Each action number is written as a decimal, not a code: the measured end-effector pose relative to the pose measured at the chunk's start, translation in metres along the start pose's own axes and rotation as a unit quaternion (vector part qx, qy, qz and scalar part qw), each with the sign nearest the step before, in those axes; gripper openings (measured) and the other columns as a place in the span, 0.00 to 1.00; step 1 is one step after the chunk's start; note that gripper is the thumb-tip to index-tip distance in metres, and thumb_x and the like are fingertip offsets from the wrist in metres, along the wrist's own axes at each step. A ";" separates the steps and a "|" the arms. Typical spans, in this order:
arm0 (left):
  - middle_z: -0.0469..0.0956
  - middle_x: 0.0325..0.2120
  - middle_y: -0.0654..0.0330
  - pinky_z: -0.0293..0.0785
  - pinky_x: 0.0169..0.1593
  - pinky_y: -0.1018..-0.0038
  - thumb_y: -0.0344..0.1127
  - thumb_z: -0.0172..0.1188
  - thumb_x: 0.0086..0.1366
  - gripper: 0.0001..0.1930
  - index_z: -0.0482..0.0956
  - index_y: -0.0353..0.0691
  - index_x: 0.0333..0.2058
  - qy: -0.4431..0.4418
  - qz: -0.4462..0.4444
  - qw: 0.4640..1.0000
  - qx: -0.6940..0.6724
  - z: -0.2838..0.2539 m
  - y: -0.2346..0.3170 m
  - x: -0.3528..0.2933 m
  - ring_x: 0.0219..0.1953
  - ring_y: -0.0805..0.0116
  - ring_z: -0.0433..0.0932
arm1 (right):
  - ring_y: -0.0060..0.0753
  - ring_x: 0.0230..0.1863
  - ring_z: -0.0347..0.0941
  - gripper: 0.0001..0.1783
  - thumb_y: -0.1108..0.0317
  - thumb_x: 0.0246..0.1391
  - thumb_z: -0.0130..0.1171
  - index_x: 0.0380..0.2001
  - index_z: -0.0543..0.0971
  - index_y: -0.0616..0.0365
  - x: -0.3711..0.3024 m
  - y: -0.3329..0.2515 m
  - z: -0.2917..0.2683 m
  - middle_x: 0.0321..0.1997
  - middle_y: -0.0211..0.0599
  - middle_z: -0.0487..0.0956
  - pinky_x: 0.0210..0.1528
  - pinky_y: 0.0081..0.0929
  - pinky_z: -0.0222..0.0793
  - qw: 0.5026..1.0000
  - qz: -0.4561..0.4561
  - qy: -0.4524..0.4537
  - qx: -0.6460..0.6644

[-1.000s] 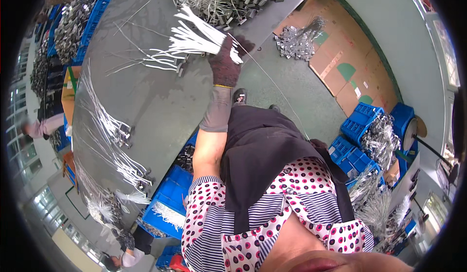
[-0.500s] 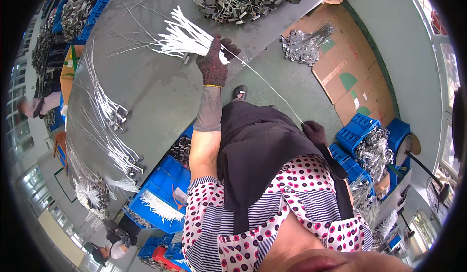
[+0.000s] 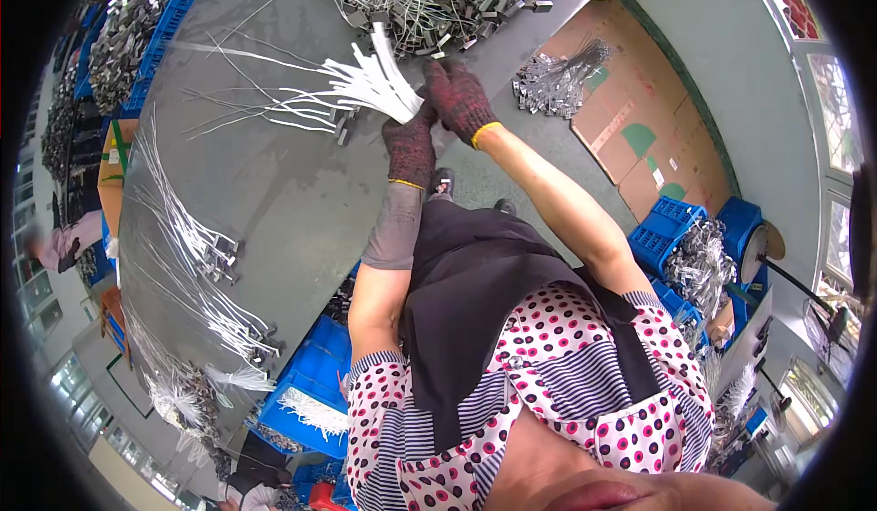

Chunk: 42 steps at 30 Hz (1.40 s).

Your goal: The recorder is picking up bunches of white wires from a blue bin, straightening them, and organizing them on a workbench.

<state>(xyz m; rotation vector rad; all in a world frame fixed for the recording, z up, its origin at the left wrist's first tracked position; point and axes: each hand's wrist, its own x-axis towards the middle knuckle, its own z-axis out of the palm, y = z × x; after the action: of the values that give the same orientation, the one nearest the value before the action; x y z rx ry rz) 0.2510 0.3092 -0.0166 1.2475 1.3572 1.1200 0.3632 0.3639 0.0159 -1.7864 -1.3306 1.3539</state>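
Right hand (image 3: 459,102) is now up from the person's side, just beside the left hand (image 3: 411,150); no taut strand shows between them. Left clamps white tubes (image 3: 379,86), fanning forward-left over worktop (image 3: 274,191); right's grip: cannot tell. Result: 2 hands at the tubes.

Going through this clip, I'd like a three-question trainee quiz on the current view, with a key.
1. Which hand is closed around the lower end of the white bundle?
2. True or false: the big heap of wires lies on the grey table.
3. Which colour edges the glove cuffs? A green, B yellow, C blue.

Key:
1. The left hand.
2. True.
3. B.
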 end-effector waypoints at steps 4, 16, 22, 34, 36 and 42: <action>0.82 0.42 0.54 0.75 0.49 0.67 0.25 0.54 0.66 0.16 0.79 0.44 0.51 0.001 -0.003 1.000 -0.002 -0.022 -0.023 0.015 0.45 0.59 0.81 | 0.61 0.60 0.68 0.39 0.41 0.65 0.42 0.55 0.69 0.74 0.025 -0.004 0.027 0.58 0.67 0.72 0.62 0.44 0.63 1.000 0.001 0.017 0.023; 0.83 0.28 0.59 0.76 0.37 0.70 0.50 0.68 0.58 0.24 0.82 0.33 0.41 0.183 -0.210 0.940 0.197 -0.096 -0.074 0.047 0.29 0.70 0.79 | 0.58 0.46 0.78 0.23 0.53 0.50 0.59 0.45 0.78 0.57 0.077 0.000 -0.030 0.46 0.57 0.80 0.45 0.46 0.75 0.894 -0.062 0.213 -0.390; 0.83 0.24 0.58 0.73 0.25 0.74 0.36 0.65 0.60 0.15 0.82 0.32 0.42 0.223 -0.146 0.963 -0.031 -0.082 -0.003 0.033 0.24 0.72 0.79 | 0.55 0.41 0.80 0.23 0.51 0.46 0.60 0.37 0.82 0.59 0.082 0.010 -0.043 0.38 0.52 0.83 0.48 0.43 0.74 0.939 -0.046 0.139 -0.311; 0.80 0.31 0.52 0.86 0.33 0.66 0.30 0.64 0.62 0.13 0.77 0.30 0.44 -0.057 -0.248 0.898 -0.358 0.074 -0.011 0.021 0.27 0.62 0.81 | 0.19 0.29 0.73 0.14 0.67 0.65 0.53 0.47 0.80 0.64 -0.166 0.148 -0.113 0.32 0.32 0.81 0.33 0.20 0.71 0.985 -0.013 0.081 0.153; 0.79 0.31 0.51 0.86 0.35 0.63 0.30 0.64 0.62 0.13 0.77 0.30 0.43 -0.091 -0.251 0.888 -0.375 0.097 -0.014 0.022 0.28 0.59 0.82 | 0.19 0.24 0.70 0.13 0.67 0.65 0.53 0.44 0.81 0.65 -0.219 0.190 -0.122 0.26 0.32 0.79 0.28 0.20 0.68 0.992 0.034 0.020 0.118; 0.79 0.35 0.50 0.85 0.43 0.52 0.30 0.58 0.68 0.09 0.75 0.31 0.44 -0.070 -0.272 0.867 -0.411 0.124 -0.021 0.015 0.35 0.53 0.83 | 0.23 0.32 0.73 0.14 0.64 0.58 0.57 0.37 0.82 0.65 -0.338 0.260 -0.146 0.29 0.34 0.80 0.37 0.26 0.71 0.970 0.242 0.022 0.025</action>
<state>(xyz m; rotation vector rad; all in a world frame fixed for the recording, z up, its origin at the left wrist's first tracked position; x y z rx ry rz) 0.3709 0.3256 -0.0550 0.2789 0.8602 0.9931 0.5938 -0.0222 -0.0153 -2.1811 -0.8552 1.5618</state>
